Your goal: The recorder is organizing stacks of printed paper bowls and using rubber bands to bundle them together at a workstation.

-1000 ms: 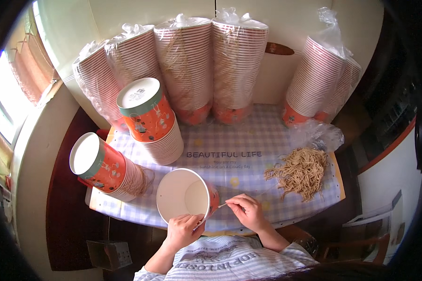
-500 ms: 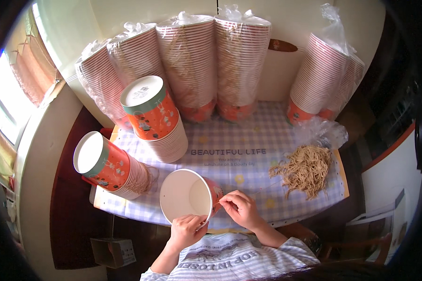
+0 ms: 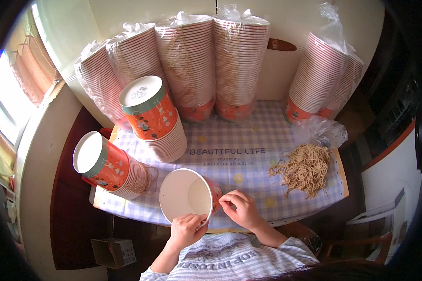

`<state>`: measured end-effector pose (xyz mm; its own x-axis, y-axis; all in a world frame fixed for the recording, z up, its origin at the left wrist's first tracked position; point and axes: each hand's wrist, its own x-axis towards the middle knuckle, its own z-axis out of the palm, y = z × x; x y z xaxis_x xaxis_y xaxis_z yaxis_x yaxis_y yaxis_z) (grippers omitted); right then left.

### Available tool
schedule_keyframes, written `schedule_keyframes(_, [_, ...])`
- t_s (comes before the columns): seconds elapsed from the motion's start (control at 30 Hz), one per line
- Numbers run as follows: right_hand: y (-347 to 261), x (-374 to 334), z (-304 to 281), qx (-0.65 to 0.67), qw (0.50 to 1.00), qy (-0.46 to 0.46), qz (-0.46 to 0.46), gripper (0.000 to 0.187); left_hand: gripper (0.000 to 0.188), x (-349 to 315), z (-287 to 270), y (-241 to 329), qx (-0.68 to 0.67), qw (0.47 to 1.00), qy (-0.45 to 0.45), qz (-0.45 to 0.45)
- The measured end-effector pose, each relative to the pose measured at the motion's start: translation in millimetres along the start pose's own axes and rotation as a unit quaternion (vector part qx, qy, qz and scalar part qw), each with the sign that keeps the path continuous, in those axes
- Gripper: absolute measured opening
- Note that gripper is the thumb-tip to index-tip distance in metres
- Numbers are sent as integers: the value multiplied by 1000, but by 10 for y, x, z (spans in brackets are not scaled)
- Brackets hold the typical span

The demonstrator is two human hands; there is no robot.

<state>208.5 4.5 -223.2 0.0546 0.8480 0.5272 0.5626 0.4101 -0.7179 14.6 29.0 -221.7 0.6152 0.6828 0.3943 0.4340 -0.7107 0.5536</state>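
Note:
A white-lined paper bucket (image 3: 186, 196) lies tilted at the table's near edge, its wide mouth facing me and a small hole near its rim. My left hand (image 3: 188, 229) is closed over the bucket's near rim, thumb outside. At the printed right side of the bucket, my right hand (image 3: 241, 209) pinches a thin strand, apparently twine, between thumb and fingertips; most of it is hidden. Farther right lies a loose heap of tan twine (image 3: 305, 171). On the left, a tilted stack of orange-and-green buckets (image 3: 111, 164) has twine hanging at its rims.
Another upside-down bucket stack (image 3: 150, 117) stands behind. Tall plastic-wrapped stacks (image 3: 187, 65) line the back, with more wrapped buckets (image 3: 316, 75) at the right. A crumpled clear bag (image 3: 321, 131) lies by the twine. A checked cloth (image 3: 229, 136) covers the table; a cardboard box (image 3: 112, 253) sits below.
Both hands hold nearly the same places on the bucket. The view has shifted very slightly; nothing else has visibly moved.

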Motion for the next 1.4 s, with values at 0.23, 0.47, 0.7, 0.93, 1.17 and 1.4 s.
schedule_keyframes(0.23, [-39, -7, -2, -14, 1000, -13, -1, 14, 17, 19, 33, 24, 0, 1000, 15, 13])
schedule_keyframes(0.47, [57, -112, 9, 179, 973, -30, 140, 18, 20, 73, 50, 81, 14, 999, -9, 47])
schedule_keyframes(0.7, [137, -13, -217, 25, 992, -117, 25, 29, 15, 120, 45, 111, 1, 995, -84, 53])
schedule_keyframes(0.93, [260, -33, -294, 29, 990, -134, 29, 17, 12, 292, 159, 73, -15, 996, -80, -22])
schedule_keyframes(1.17, [363, -130, -236, 28, 990, -133, 20, 18, 29, 509, 392, 53, 95, 984, -142, 48])
schedule_keyframes(1.4, [413, -176, -239, 37, 989, -138, 35, 20, 17, 562, 431, 58, 104, 975, -197, -13])
